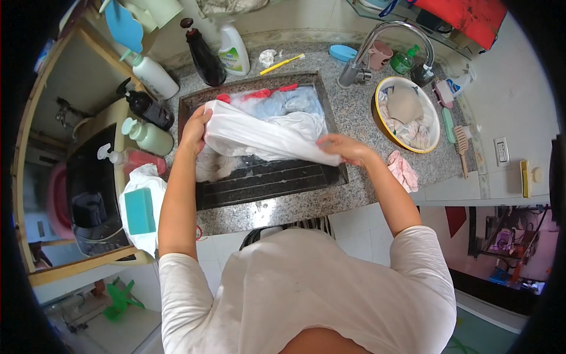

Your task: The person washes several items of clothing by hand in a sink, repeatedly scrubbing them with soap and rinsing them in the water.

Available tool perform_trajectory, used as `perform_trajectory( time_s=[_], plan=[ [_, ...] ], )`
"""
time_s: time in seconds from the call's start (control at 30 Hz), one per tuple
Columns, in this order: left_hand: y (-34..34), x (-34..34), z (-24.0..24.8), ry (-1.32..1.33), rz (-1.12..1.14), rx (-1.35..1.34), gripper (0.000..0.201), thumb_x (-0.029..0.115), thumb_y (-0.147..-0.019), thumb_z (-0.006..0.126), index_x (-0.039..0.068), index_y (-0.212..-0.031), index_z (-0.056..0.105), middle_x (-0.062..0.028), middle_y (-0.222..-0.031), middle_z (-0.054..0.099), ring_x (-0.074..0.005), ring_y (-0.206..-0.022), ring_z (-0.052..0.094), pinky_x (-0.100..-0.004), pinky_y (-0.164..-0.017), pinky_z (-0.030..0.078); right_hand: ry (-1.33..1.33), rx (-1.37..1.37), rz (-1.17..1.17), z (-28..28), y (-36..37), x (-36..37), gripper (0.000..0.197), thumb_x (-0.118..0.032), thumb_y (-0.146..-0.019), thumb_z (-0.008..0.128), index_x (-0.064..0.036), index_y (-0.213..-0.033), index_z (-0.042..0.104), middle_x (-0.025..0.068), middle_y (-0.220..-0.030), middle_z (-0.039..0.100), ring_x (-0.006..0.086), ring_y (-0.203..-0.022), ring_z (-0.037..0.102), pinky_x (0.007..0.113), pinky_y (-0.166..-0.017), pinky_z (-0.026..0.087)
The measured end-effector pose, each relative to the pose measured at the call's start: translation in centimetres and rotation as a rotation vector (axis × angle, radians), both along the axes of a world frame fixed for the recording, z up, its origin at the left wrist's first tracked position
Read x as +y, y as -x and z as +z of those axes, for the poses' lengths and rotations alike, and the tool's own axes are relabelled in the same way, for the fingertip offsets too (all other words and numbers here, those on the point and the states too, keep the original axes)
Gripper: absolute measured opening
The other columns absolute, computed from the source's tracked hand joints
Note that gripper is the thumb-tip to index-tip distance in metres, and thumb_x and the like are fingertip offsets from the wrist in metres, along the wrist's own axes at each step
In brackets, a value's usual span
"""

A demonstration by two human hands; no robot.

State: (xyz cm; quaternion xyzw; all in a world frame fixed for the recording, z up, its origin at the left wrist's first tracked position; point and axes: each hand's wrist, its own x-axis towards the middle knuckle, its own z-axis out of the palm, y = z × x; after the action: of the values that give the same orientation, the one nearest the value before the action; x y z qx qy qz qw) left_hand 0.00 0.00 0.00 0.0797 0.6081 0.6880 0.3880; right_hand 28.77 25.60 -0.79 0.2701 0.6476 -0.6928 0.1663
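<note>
A wet white cloth (259, 131), apparently a garment, is stretched across the dark sink (265, 186). My left hand (196, 128) grips its upper left end, thumb on top. At the lower right end my right hand (346, 148) is closed on the cloth, its fingers slightly blurred. Beneath and behind it, light blue laundry (298, 100) and a red piece (259, 93) lie in the sink. A beige-grey bunch of fabric (215, 165) sits below my left hand. Ribbed dark ledges run along the sink's near side.
A yellow-rimmed basin (377, 118) of laundry stands right of the faucet (349, 74). Pump bottles (154, 76) line the left side. A yellow toothbrush (282, 64) lies behind the sink. A pink cloth (402, 171) and a wooden brush (461, 144) are at the right.
</note>
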Motion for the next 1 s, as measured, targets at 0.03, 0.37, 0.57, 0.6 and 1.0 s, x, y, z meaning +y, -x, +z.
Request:
perform_trajectory(
  time_s=[0.03, 0.37, 0.57, 0.6, 1.0],
  plan=[
    [-0.1, 0.2, 0.1, 0.007, -0.017, 0.013, 0.031, 0.015, -0.088, 0.045, 0.004, -0.117, 0.048, -0.0070, -0.107, 0.057, -0.0170, -0.095, 0.054, -0.0281, -0.083, 0.042, -0.195, -0.141, 0.139, 0.2, -0.2, -0.3, 0.031, -0.023, -0.078, 0.063, -0.0095, -0.105, 0.059, -0.0006, -0.073, 0.057, 0.0050, -0.068, 0.050, 0.019, -0.055, 0.040],
    [0.1, 0.8, 6.7, -0.028, -0.041, 0.040, 0.031, 0.023, -0.085, 0.049, 0.003, -0.108, 0.052, -0.0052, -0.101, 0.058, -0.0162, -0.094, 0.053, -0.0301, -0.085, 0.038, -0.490, 0.562, 0.680, 1.7, 0.1, -3.5, 0.013, -0.019, -0.078, 0.061, -0.0067, -0.083, 0.058, 0.0051, -0.072, 0.060, 0.0135, -0.067, 0.055, 0.029, -0.064, 0.044],
    [-8.6, 2.5, 9.0, 0.282, -0.898, 0.925, 0.027, 0.026, -0.081, 0.054, 0.005, -0.098, 0.061, -0.0087, -0.087, 0.063, -0.0173, -0.078, 0.058, -0.0308, -0.071, 0.046, -0.693, 0.621, 0.166, 2.1, 8.1, -3.2, 0.027, -0.023, -0.078, 0.055, -0.0053, -0.099, 0.055, 0.0120, -0.084, 0.061, 0.0237, -0.076, 0.059, 0.032, -0.070, 0.046],
    [-10.8, 2.0, 9.3, 0.386, -1.014, 0.950, 0.026, 0.027, -0.081, 0.054, 0.009, -0.098, 0.062, -0.0129, -0.083, 0.063, -0.0217, -0.074, 0.060, -0.0325, -0.069, 0.046, -0.607, 0.631, 0.201, 2.0, 9.8, -4.1, 0.041, -0.026, -0.076, 0.058, -0.0075, -0.111, 0.050, 0.0152, -0.100, 0.058, 0.0262, -0.090, 0.056, 0.034, -0.078, 0.044],
    [-13.8, -4.7, 9.6, 0.652, -1.098, 1.200, 0.019, 0.022, -0.074, 0.059, 0.023, -0.091, 0.065, -0.0092, -0.075, 0.062, -0.0282, -0.068, 0.059, -0.0369, -0.060, 0.045, -1.061, 0.254, 0.266, -4.5, 13.7, -5.7, 0.042, -0.013, -0.066, 0.056, -0.0162, -0.108, 0.053, 0.0117, -0.096, 0.059, 0.0301, -0.088, 0.057, 0.038, -0.075, 0.046]
  ],
)
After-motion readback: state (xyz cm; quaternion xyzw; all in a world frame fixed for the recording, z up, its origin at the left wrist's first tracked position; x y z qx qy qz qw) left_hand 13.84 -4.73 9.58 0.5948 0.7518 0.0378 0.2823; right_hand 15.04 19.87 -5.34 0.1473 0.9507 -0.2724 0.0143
